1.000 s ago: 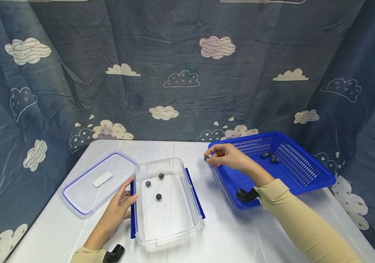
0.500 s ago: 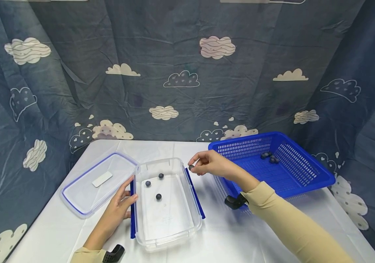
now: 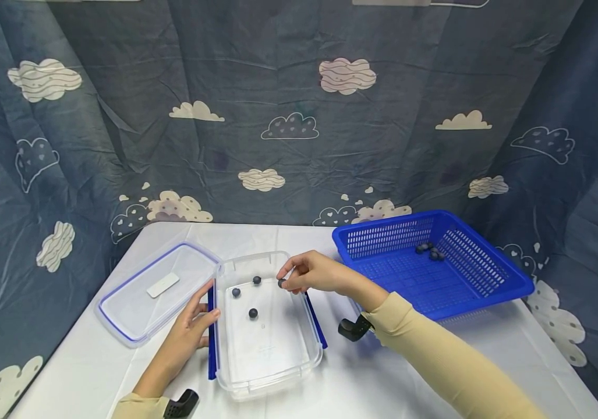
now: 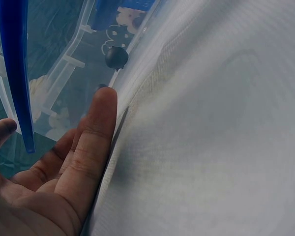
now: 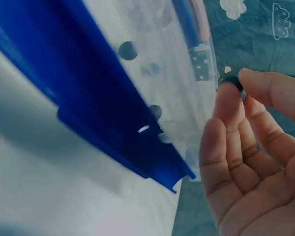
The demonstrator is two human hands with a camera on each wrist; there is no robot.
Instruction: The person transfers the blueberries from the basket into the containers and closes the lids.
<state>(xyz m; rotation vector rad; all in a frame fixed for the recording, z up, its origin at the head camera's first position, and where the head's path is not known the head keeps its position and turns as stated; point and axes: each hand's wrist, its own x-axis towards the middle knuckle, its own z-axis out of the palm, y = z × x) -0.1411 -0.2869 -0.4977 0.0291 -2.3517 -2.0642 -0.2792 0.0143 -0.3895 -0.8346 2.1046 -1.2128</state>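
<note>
The right hand (image 3: 319, 273) pinches a dark blueberry (image 3: 280, 283) between thumb and fingertips, over the far right side of a clear plastic container (image 3: 264, 384). In the right wrist view the same blueberry (image 5: 233, 82) shows at the fingertips. Three blueberries (image 3: 253, 313) lie spread over the container's floor. Against the container's left side rests the left hand (image 3: 186, 334), its thumb at the rim beside a blue latch (image 3: 212, 355). Extended fingers (image 4: 83, 167) of that hand lie along the outer wall in the left wrist view.
At the right stands a blue perforated basket (image 3: 479, 299) with several more blueberries (image 3: 430, 250) near its back. A clear lid with a blue seal (image 3: 133, 311) lies left of the container, a white label (image 3: 163, 286) on it. A cloud-print curtain (image 3: 288, 157) hangs behind the table.
With the blueberry between its fingertips, the right hand has moved left and toward the person, from the basket's left edge to over the container. The left hand and container have stayed in place.
</note>
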